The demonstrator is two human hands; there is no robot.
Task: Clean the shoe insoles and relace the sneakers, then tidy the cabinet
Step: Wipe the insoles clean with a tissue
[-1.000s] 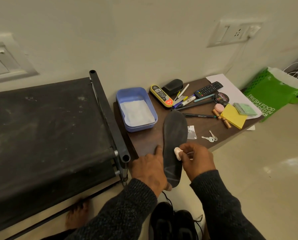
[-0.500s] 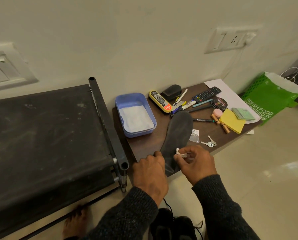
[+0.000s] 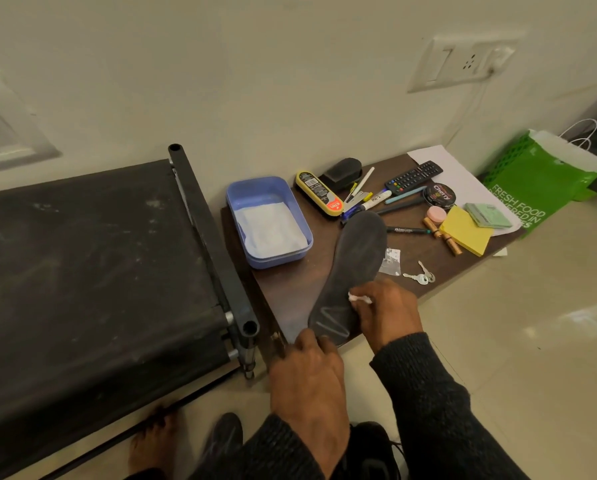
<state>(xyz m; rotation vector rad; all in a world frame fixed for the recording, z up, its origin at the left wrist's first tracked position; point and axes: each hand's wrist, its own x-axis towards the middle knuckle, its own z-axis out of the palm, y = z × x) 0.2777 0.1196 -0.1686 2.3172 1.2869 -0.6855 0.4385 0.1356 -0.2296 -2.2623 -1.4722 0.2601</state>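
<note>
Insole: The dark insole lies flat on the brown counter. Its heel end is at the near edge, close to the person, so both hands can reach it.

Left hand: The left hand has its fingers bent down on the heel end. It seems to press there so the insole does not slide while it is rubbed. I cannot see if the fingers curl under the edge.

Right hand: The right hand pinches a small white wad and holds it against the right side of the insole, near the middle. This looks like the wiping step.

Shiny marks: There are light streaks on the heel part. They could be wet marks from wiping, but I cannot be sure.

Blue tub: The blue tub sits just left of the insole with something white in it. It is near, maybe so more wipes are easy to grab.

Other stuff: A shoe brush, pens, a remote, a polish tin, yellow notes and keys lie farther back, out of the way.

Shoes: Dark shoes wait on the floor by the person's foot. The lacing is not yet started, I think.

Left side: A black rack stands beside the counter.
</note>
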